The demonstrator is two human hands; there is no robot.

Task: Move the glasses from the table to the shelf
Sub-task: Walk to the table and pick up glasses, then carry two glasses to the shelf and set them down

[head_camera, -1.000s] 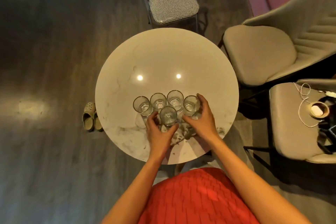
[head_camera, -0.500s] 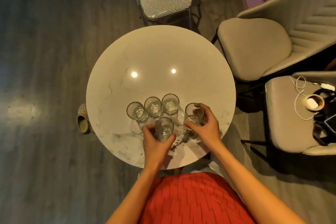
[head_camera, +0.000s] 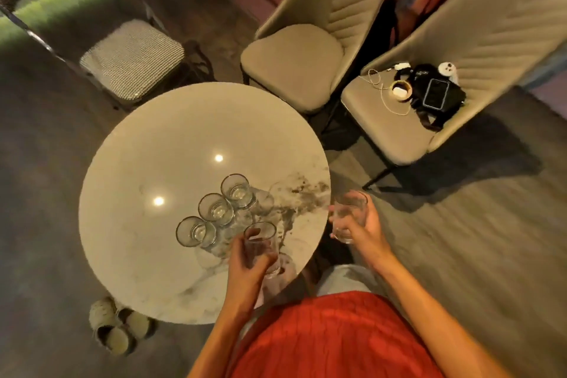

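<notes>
Three clear glasses stand in a diagonal row on the round marble table (head_camera: 147, 181): one at the near left (head_camera: 194, 232), one in the middle (head_camera: 216, 209), one at the far right (head_camera: 236, 188). My left hand (head_camera: 247, 267) grips a fourth clear glass (head_camera: 260, 244), lifted above the table's near edge. My right hand (head_camera: 362, 228) holds a fifth glass (head_camera: 348, 212) in the air just past the table's right edge, over the floor. No shelf is in view.
A checked-cushion stool (head_camera: 132, 58) stands behind the table. Two beige chairs are at the right: one bare (head_camera: 291, 64), one (head_camera: 386, 123) carrying a phone, cables and a black bag. Slippers (head_camera: 119, 325) lie on the floor under the table's near left edge.
Both hands have lifted a glass each off the table; the right one has swung out past the table's right edge. The view has turned to the right.
</notes>
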